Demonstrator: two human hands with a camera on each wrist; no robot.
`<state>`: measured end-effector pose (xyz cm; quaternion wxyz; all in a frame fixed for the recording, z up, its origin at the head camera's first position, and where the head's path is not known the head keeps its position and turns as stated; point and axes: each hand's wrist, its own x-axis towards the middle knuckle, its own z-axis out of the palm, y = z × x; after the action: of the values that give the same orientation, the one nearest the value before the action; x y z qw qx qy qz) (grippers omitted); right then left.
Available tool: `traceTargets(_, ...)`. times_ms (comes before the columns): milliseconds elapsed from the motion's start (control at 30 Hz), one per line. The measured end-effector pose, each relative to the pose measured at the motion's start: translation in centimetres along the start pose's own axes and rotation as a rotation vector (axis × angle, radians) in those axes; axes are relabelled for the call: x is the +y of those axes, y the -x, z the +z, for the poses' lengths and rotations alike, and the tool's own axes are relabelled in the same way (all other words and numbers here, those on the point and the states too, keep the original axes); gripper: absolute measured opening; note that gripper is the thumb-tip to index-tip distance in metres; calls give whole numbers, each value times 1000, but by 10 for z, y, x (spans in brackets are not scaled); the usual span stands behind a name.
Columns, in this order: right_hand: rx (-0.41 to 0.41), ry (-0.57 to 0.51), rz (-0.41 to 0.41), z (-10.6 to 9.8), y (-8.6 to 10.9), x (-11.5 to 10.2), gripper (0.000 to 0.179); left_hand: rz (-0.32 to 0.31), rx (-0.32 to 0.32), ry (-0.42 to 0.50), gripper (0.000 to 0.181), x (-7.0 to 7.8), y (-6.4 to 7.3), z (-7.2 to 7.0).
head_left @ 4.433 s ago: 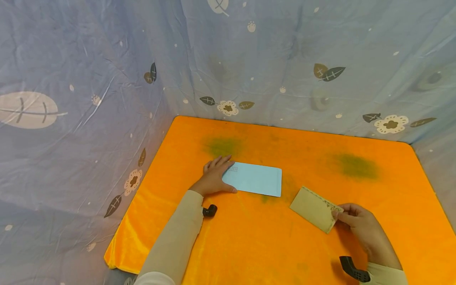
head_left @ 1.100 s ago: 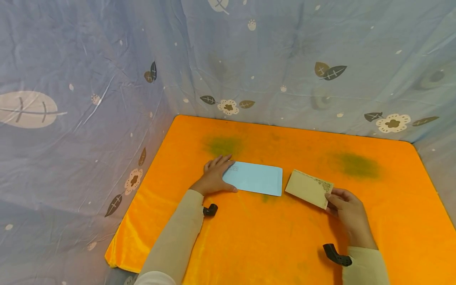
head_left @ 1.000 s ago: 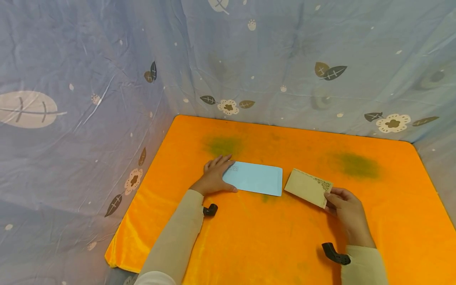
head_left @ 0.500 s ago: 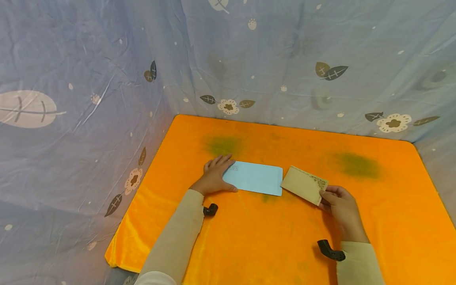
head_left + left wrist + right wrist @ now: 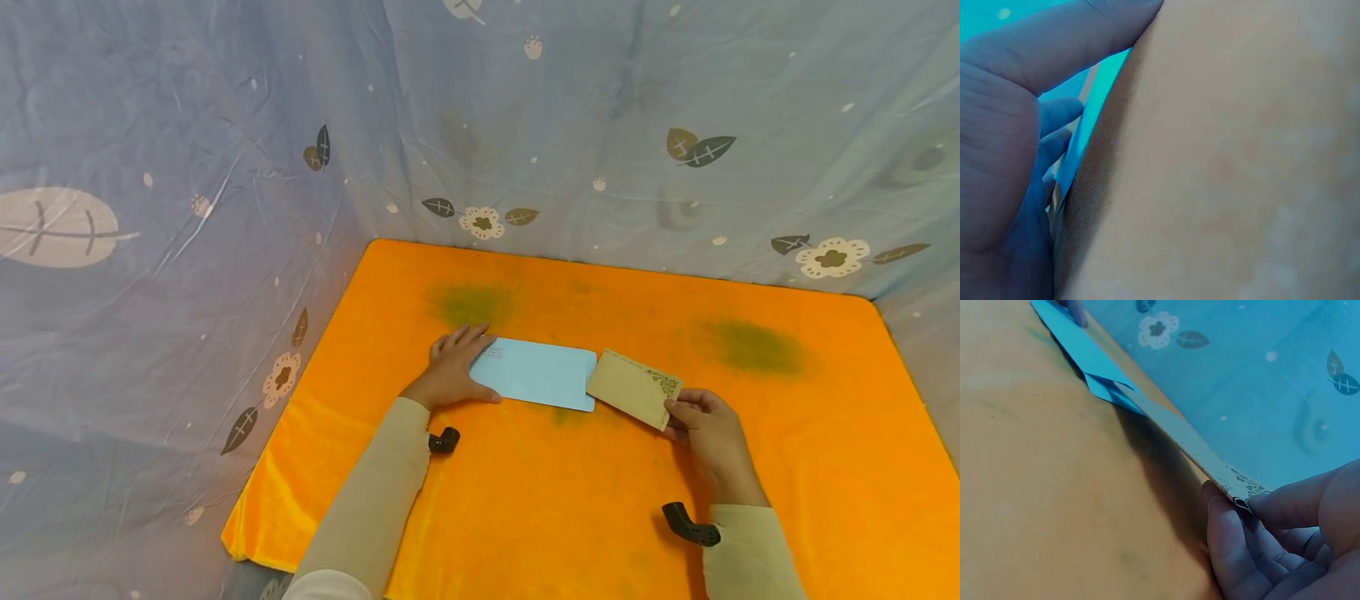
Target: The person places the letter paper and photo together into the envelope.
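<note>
A light blue envelope [image 5: 536, 375] with small printing near its left end lies flat on the orange cloth. Across that left end my left hand [image 5: 447, 372] rests with spread, straight fingers, the thumb by the near edge. My right hand [image 5: 708, 442] pinches a beige card [image 5: 632, 388] with brown floral print at its right corner, thumb on top. The card's left corner overlaps the envelope's right end. In the right wrist view the card [image 5: 1169, 428] slants up from the cloth, its far tip at the parted mouth of the blue envelope [image 5: 1079, 350].
The orange cloth [image 5: 525, 517] covers the table and bears two dark green stains. Pale blue curtains [image 5: 585, 108] with leaf and flower prints hang along the back and left side. A black wrist mount [image 5: 444, 441] shows at each sleeve.
My right hand has brought the card leftward and farther from me, from apart to overlapping the envelope's right end. My left hand and the envelope have stayed in place.
</note>
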<state>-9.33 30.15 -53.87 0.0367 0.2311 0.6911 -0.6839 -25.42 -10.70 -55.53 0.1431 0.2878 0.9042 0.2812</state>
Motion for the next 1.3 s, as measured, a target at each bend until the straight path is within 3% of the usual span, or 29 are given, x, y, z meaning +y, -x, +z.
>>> traceTargets(533, -68, -30, 35, 6, -2, 0, 24, -8, -5, -13, 115, 2, -1, -1)
traceTargets(833, -94, 31, 19, 10, -1, -3, 26, -6, -10, -2, 116, 1, -1, -1)
traceTargets(1300, -45, 63, 71, 16, -2, -5, 30, -7, 0, 10, 115, 1, 0, 0)
